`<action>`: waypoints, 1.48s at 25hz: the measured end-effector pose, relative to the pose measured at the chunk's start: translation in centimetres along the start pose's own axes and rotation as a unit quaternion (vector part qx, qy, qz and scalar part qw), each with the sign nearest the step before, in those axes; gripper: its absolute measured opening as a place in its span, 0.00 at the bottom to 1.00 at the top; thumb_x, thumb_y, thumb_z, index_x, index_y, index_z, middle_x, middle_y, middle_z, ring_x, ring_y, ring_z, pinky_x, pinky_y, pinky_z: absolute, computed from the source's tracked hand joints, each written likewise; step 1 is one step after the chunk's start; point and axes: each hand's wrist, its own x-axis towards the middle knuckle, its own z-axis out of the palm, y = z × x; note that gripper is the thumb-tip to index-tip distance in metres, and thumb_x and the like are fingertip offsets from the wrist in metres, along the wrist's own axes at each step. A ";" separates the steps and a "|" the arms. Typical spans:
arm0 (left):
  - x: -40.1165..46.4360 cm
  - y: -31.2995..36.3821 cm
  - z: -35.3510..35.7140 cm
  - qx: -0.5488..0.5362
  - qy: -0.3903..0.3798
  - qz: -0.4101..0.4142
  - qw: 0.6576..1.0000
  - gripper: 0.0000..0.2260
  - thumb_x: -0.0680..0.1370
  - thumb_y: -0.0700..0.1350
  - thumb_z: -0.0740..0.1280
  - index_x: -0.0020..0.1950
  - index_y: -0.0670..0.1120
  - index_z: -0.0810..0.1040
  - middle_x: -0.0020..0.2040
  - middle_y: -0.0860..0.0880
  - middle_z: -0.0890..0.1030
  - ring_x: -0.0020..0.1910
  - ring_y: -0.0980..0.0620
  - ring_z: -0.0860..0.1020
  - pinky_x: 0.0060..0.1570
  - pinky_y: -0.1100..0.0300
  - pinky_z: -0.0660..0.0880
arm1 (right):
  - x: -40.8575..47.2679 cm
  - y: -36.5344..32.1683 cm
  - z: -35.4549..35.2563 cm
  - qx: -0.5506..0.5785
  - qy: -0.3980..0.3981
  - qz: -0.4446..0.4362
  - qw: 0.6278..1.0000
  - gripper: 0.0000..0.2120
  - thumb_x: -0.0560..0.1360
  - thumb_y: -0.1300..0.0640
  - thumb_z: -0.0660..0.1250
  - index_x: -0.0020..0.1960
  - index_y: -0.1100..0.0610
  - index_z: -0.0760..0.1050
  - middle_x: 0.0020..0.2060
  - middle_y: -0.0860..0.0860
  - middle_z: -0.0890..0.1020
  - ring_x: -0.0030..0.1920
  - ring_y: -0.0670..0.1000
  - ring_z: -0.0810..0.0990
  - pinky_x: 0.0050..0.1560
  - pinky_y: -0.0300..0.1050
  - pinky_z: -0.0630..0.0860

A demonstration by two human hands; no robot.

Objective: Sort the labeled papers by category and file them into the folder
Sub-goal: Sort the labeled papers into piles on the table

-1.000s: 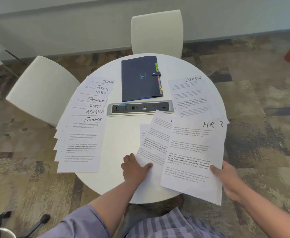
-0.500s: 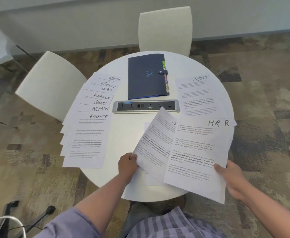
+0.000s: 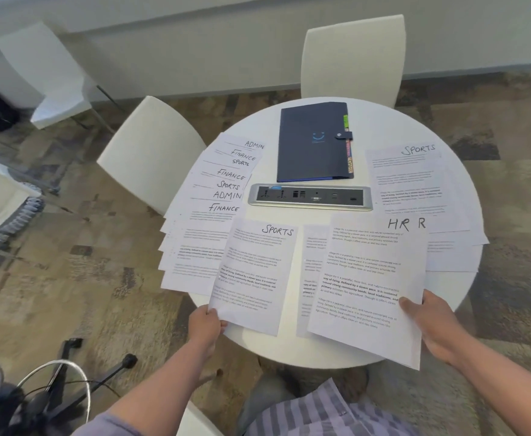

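Lower centre of frame: my left hand point(image 3: 206, 322) pinches a SPORTS sheet point(image 3: 254, 275), my right hand point(image 3: 430, 325) grips the HR stack point(image 3: 367, 278); folder point(image 3: 312, 141) upper centre on surface point(image 3: 446, 287).

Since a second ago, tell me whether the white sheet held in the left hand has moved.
Yes. The white SPORTS sheet has swung left, away from the HR sheet, now overlapping the fanned paper stack left of the silver socket strip.

Two hands point(image 3: 207, 322) — one folder point(image 3: 312, 143) — three chairs point(image 3: 151, 149).
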 end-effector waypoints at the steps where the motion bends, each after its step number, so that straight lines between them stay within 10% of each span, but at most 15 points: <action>1: 0.4 -0.2 -0.4 0.001 0.000 -0.005 1.000 0.10 0.85 0.38 0.55 0.59 0.42 0.75 0.47 0.40 0.80 0.41 0.46 0.78 0.43 0.53 0.79 | -0.1 -0.1 0.4 -0.007 0.003 0.003 1.000 0.09 0.83 0.63 0.64 0.61 0.55 0.78 0.53 0.53 0.85 0.54 0.60 0.83 0.57 0.62 0.79; 24: 10.8 -0.7 -7.8 0.035 -0.018 -0.012 0.999 0.13 0.77 0.32 0.56 0.54 0.39 0.79 0.40 0.42 0.82 0.36 0.44 0.77 0.35 0.57 0.71 | -2.7 -1.5 10.2 0.022 0.081 0.004 0.996 0.13 0.84 0.64 0.64 0.67 0.59 0.75 0.58 0.56 0.84 0.55 0.60 0.83 0.59 0.60 0.79; 30: 7.1 0.7 -7.6 0.122 0.060 0.022 0.990 0.23 0.83 0.46 0.59 0.77 0.43 0.62 0.76 0.42 0.62 0.54 0.40 0.75 0.52 0.48 0.74 | -3.3 -2.2 7.6 0.025 0.087 -0.006 0.996 0.11 0.84 0.64 0.63 0.65 0.57 0.76 0.54 0.55 0.84 0.51 0.58 0.83 0.58 0.60 0.78; 37: -0.7 2.7 1.6 0.186 -0.051 0.152 0.969 0.17 0.83 0.44 0.61 0.72 0.45 0.70 0.67 0.46 0.75 0.62 0.46 0.75 0.59 0.53 0.74 | -1.5 -1.9 -0.6 0.033 0.074 -0.022 0.996 0.12 0.83 0.66 0.63 0.65 0.59 0.76 0.61 0.58 0.83 0.55 0.60 0.82 0.62 0.61 0.77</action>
